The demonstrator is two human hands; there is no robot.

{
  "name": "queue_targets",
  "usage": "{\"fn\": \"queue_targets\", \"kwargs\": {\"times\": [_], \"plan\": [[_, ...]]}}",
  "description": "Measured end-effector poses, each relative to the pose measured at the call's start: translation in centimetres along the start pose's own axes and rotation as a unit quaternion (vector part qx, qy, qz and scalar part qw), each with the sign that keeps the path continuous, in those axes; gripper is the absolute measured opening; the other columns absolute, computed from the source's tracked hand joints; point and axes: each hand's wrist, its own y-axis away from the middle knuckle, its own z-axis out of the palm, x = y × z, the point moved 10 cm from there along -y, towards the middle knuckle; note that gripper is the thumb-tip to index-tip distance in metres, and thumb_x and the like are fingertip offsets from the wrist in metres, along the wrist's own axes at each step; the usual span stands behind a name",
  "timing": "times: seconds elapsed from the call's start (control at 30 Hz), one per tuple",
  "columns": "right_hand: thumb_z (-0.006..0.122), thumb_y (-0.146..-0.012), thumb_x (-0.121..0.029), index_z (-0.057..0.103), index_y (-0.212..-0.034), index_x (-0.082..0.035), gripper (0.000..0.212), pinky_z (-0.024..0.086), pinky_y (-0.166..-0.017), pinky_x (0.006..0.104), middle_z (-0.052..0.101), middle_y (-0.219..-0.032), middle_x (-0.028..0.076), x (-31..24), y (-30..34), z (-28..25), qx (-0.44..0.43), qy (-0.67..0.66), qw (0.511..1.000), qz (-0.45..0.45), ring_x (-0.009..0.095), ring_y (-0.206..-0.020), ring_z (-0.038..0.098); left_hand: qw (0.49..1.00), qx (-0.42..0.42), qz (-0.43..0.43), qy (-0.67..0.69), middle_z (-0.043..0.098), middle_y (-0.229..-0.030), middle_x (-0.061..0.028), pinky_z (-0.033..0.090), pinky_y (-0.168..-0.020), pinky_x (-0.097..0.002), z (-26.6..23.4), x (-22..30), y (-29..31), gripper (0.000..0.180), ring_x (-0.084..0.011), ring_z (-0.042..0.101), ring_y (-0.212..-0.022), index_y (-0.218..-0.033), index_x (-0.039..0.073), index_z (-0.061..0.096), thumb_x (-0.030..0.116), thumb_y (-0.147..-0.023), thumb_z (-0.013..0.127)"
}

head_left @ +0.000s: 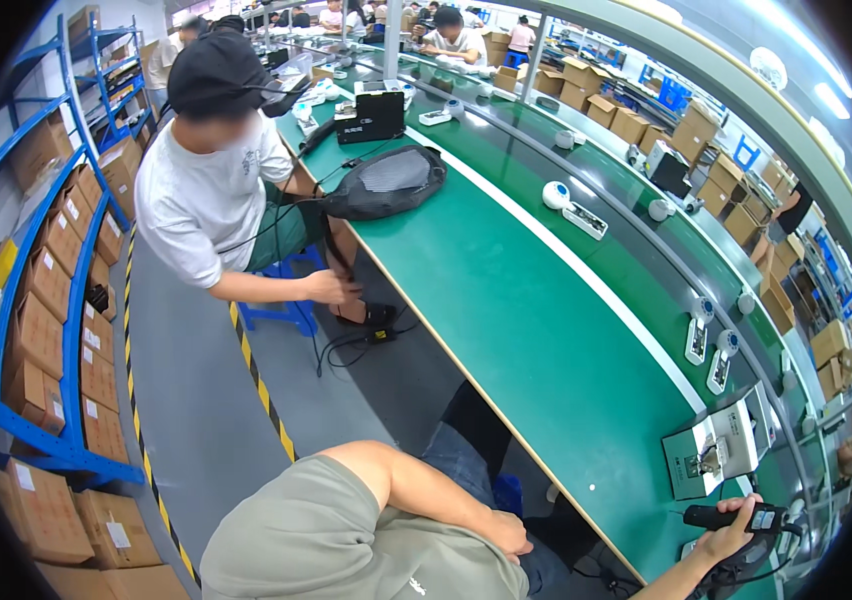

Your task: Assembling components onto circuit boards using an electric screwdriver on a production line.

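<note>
My right hand (728, 537) is closed round a black electric screwdriver (708, 517), its thin bit pointing left over the green bench (521, 300). Just beyond it stands an open white-and-grey box (684, 472) with its flap up. A small metallic-looking part (713, 456) shows at the box's opening; its kind I cannot make out. My left hand (512, 535) rests by my lap, below the bench edge, with its fingers curled. Whether it holds anything is hidden.
Camera-like white devices (558, 196) stand on the conveyor (636, 270) beyond the bench. At the left, a seated person (208, 190) handles a black cable; a black bag (386, 185) lies nearby. Blue shelving (71, 330) holds cartons. Cables (346, 345) trail on the floor.
</note>
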Motion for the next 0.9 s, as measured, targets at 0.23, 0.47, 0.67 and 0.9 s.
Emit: {"fn": "queue_targets", "kwargs": {"times": [0.23,0.47,0.67,0.9], "plan": [[0.059,-0.093,-0.018,0.058,-0.095,-0.005,0.014,0.044,-0.055,0.026,0.053,-0.064,0.003,0.7,-0.4,-0.1,0.019,0.007,1.0,0.007,0.014,-0.055,0.049,0.998,0.041,0.032,0.04,0.068,-0.083,-0.0192,0.049,-0.076,-0.0487,4.4,-3.3,-2.8,0.043,-0.0404,0.063,-0.083,-0.087,0.004,0.065,0.04,-0.095,0.043],[0.058,-0.094,-0.016,0.057,-0.104,-0.006,0.014,0.04,-0.053,0.0197,0.05,-0.064,-0.001,0.0,0.1,-1.5,0.03,-0.001,0.999,0.034,0.008,-0.056,0.045,0.999,0.01,0.024,-0.02,0.069,-0.084,-0.0178,0.05,-0.072,-0.0485,0.4,0.9,-0.3,0.042,-0.0409,0.063,-0.079,-0.087,0.007,0.067,0.041,-0.094,0.043],[0.06,-0.089,-0.009,0.054,-0.105,-0.004,0.018,0.044,-0.051,0.0243,0.053,-0.063,0.004,-0.4,0.9,3.4,-0.028,-0.02,0.999,0.008,0.013,-0.052,0.047,0.993,0.096,0.002,0.062,0.066,-0.088,-0.0127,0.049,-0.07,-0.0427,-4.7,-0.5,3.6,0.023,-0.0352,0.062,-0.08,-0.092,0.006,0.058,0.028,-0.088,0.06],[0.06,-0.088,-0.012,0.055,-0.101,-0.004,0.016,0.045,-0.052,0.0271,0.054,-0.063,0.006,-1.8,2.0,1.7,-0.026,-0.018,0.999,-0.044,0.016,-0.052,0.05,0.97,0.149,0.184,-0.055,0.06,-0.085,-0.0077,0.049,-0.067,-0.0359,-22.4,8.3,2.9,0.019,-0.0269,0.06,-0.074,-0.098,0.009,0.061,0.024,-0.086,0.063]]}}
